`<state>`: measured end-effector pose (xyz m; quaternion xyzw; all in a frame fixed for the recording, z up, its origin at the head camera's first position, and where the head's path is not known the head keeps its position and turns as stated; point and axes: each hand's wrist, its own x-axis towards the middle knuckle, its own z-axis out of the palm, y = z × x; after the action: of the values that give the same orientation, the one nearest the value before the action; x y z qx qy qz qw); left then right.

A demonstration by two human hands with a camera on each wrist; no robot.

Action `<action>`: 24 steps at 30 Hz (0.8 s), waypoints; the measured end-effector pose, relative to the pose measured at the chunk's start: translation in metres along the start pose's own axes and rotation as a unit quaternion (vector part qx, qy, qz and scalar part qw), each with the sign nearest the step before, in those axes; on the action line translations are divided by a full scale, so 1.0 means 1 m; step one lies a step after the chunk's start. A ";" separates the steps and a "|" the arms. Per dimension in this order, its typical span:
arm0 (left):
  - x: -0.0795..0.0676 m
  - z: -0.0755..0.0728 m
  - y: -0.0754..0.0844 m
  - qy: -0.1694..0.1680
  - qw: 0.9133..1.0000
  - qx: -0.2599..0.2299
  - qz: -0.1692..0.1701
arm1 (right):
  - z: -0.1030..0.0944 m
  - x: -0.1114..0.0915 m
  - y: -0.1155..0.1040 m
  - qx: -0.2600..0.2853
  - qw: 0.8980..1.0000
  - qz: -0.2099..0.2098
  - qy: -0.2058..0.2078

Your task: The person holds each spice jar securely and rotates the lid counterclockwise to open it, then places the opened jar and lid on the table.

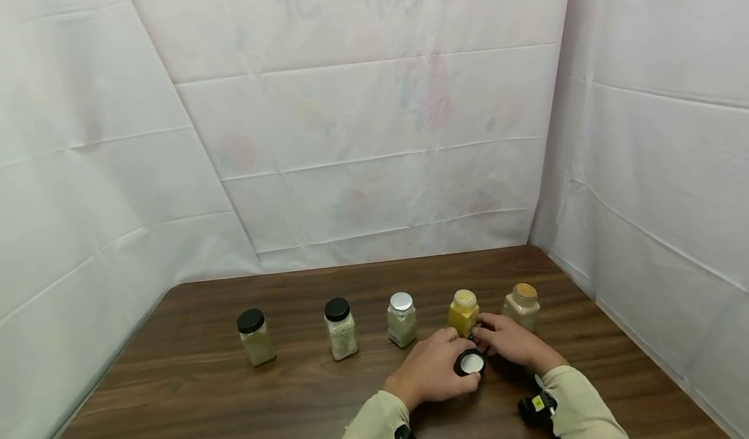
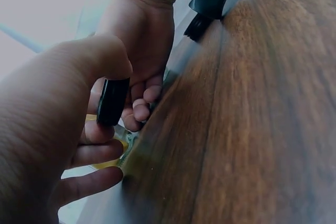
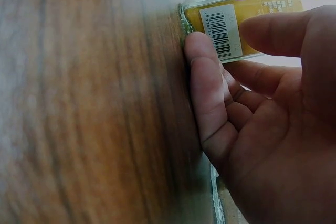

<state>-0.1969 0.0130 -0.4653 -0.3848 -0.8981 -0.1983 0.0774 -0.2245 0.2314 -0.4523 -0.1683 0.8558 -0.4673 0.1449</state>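
In the head view my left hand (image 1: 435,369) pinches a round black lid (image 1: 471,363), its white inner face upward. The left wrist view shows that lid (image 2: 113,102) edge-on between thumb and fingers, above the wood. Just beyond stands a spice jar (image 1: 462,314) of yellow powder, topped by a pale shaker insert with holes. My right hand (image 1: 508,340) has its thumb and forefinger at the lower side of this jar, pinching it. In the right wrist view the thumb overlaps the barcode label (image 3: 221,31), and the other fingers are curled near the table.
Behind my right hand stands a beige jar (image 1: 521,309) with an orange-brown top. Leftward stand a pale green jar (image 1: 402,325) with a silvery top and two black-lidded jars (image 1: 342,335) (image 1: 257,345). White cloth (image 1: 374,133) walls the dark wooden table (image 1: 193,335).
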 end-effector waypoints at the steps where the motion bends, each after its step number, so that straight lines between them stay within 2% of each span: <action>1: 0.000 0.000 0.000 0.000 1.000 0.004 0.002 | 0.000 0.000 0.000 -0.001 1.000 0.000 0.001; 15: 0.002 0.001 0.003 -0.031 0.999 0.038 0.023 | 0.000 0.001 0.002 0.005 1.000 0.001 -0.001; 24: 0.002 0.004 0.006 -0.029 0.997 0.059 0.031 | 0.001 0.000 0.001 0.000 1.000 -0.004 -0.002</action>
<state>-0.1946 0.0196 -0.4663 -0.4129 -0.8977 -0.1312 0.0802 -0.2247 0.2312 -0.4537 -0.1726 0.8551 -0.4671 0.1445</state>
